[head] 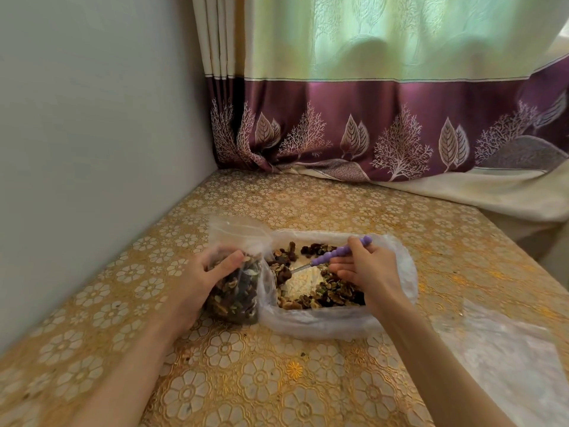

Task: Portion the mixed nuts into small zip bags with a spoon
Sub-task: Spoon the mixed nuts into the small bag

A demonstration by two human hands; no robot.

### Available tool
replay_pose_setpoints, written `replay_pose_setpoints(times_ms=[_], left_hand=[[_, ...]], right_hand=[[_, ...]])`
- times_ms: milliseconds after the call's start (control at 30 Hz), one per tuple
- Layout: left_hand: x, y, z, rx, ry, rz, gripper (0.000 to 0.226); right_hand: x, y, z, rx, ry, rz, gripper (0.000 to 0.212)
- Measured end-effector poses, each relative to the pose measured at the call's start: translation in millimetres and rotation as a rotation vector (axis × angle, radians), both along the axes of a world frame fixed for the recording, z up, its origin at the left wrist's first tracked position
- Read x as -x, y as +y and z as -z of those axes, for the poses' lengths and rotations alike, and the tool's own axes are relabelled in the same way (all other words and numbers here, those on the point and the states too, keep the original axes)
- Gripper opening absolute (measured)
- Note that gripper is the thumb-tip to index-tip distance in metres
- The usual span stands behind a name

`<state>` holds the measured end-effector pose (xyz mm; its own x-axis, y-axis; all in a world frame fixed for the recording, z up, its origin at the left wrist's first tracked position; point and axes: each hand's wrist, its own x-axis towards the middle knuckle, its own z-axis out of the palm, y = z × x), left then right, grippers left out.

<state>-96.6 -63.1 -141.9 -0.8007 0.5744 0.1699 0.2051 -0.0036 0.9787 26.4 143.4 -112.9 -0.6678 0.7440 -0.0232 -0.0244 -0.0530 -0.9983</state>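
Mid-scoop near the table's left edge: right hand (366, 266) pinches the purple spoon (332, 255) in the big bag of nuts (323, 291), left hand (212, 272) grips the zip bag (237, 285) (pretty full). Next it needs a level lift over.

**Both hands at work over the table**

Two bare forearms reached forward from the lower edge of the view. The left hand (212, 272) curled around a small zip bag (237, 291), thumb across its front. The right hand (366, 269) pinched the purple handle of a spoon (335, 254) between thumb and fingers, its wrist bent and the remaining fingers loosely extended leftward.
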Motion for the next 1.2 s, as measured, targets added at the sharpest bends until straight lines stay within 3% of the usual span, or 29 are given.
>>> replay_pose_setpoints(times_ms=[200,400,700,967,1200], left_hand=[[-7.7,4.5,-3.1,0.181,0.044,0.078,0.054],[-9.5,5.0,-4.8,0.237,0.059,0.098,0.067],[-13.7,4.1,-9.3,0.285,0.072,0.133,0.065],[-14.0,2.6,-9.0,0.061,-0.034,0.138,0.084],[-6.8,-0.4,-7.7,-0.016,-0.073,0.142,0.066]], right_hand=[[-5.8,14.8,-5.9,0.007,-0.004,0.068,0.033],[-17.2,24.2,-24.9,0.082,0.187,0.097,0.032],[-20.9,-5.4,-43.0,-0.058,0.33,-0.017,0.032],[-19.3,-28.3,-47.7,-0.225,0.445,-0.211,0.023],[-17.3,-18.6,-46.7,-0.098,0.524,-0.142,0.025]])
